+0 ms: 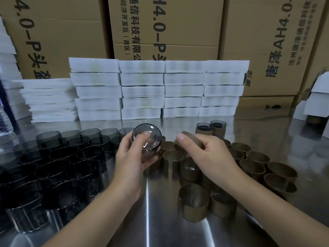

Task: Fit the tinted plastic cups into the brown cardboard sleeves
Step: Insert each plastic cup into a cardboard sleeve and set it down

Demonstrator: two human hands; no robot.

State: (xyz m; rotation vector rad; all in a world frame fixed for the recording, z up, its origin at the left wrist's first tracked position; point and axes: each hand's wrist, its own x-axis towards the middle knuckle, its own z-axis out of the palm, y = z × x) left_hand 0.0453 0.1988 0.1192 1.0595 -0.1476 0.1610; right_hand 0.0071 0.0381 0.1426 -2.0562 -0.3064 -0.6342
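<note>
Holding smoke-tinted clear plastic cup (pixel 147 139) in left hand (pixel 130 157), fingers and thumb curled round its wall, cup tipped on its side with one round end toward camera, raised above shiny steel tabletop (pixel 160 220). Pinching brown cardboard ring sleeve (pixel 191 138) in right hand (pixel 206 154), thumb on top, fingers curled under, just right of the cup, not touching it. Cup not yet in sleeve. Left of the hands: packed cluster of dark tinted plastic cups (pixel 58 166), upright on the tabletop. Right of and beneath the right hand: cluster of brown cardboard sleeves (pixel 254 157) standing on end; cannot tell whether some of the near ones already carry cups. Behind the right hand: two tinted cups seated in sleeves (pixel 211 129), side by side, upright. Further back: stacked white foam slabs (pixel 160 90) in rows, then large brown corrugated cartons (pixel 165 24) with black print.
</note>
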